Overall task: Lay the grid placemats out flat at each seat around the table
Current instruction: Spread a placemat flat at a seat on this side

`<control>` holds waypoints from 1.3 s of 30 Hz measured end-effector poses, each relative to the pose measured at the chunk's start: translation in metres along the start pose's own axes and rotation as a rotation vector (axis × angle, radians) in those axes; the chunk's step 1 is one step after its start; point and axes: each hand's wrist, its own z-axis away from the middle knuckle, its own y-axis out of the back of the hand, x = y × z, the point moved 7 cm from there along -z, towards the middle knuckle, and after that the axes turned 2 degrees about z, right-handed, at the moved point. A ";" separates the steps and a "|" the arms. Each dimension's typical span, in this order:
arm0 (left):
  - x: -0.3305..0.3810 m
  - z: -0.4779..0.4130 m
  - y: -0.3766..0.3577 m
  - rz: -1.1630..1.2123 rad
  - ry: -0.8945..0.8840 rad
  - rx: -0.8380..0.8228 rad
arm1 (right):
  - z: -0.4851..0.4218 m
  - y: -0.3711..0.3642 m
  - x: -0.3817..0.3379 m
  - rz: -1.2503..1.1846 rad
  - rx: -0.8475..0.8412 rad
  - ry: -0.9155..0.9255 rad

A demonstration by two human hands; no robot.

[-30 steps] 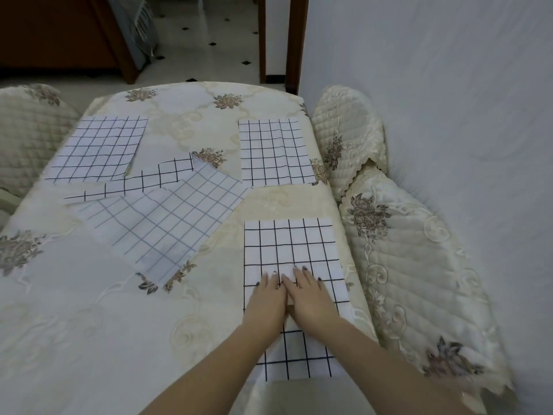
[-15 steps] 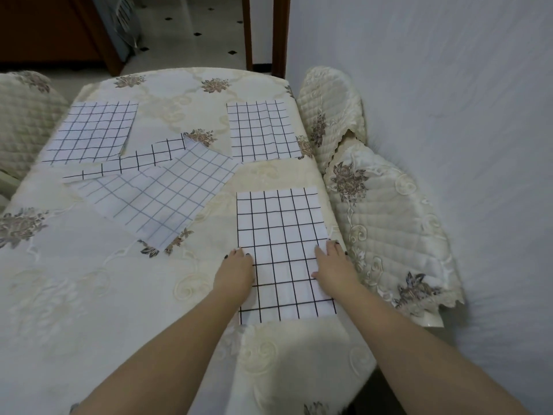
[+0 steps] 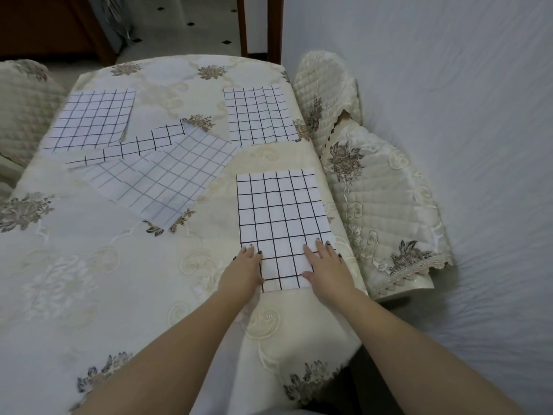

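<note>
Left hand point(image 3: 244, 269) & right hand point(image 3: 326, 265) flat, fingers straight, pressing near placemat point(image 3: 279, 211)

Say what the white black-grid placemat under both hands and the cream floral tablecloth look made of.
White black-grid placemat: thin matte sheet, probably cloth or coated paper; lies flat with faint ripples. Cream floral tablecloth: woven fabric with satin sheen; raised scroll patterns, drapes over the edge.

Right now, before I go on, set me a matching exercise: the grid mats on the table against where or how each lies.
1. near right mat
2. far right mat
3. far left mat
4. middle mats

A. askew, one overlapping the other
B. by the left chair
C. pressed by the left hand and right hand
D. by the far right chair

Pairs: 1-C, 2-D, 3-B, 4-A
</note>
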 end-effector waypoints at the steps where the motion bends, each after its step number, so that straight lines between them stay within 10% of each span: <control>1: -0.002 0.003 0.003 0.016 0.011 0.014 | 0.000 0.000 0.006 -0.018 -0.014 -0.016; 10: -0.038 0.018 0.042 0.576 0.424 0.361 | -0.006 0.052 0.068 -0.816 0.247 -0.490; 39: -0.056 0.001 0.033 0.781 0.635 0.322 | -0.023 0.040 0.076 -0.798 0.279 -0.579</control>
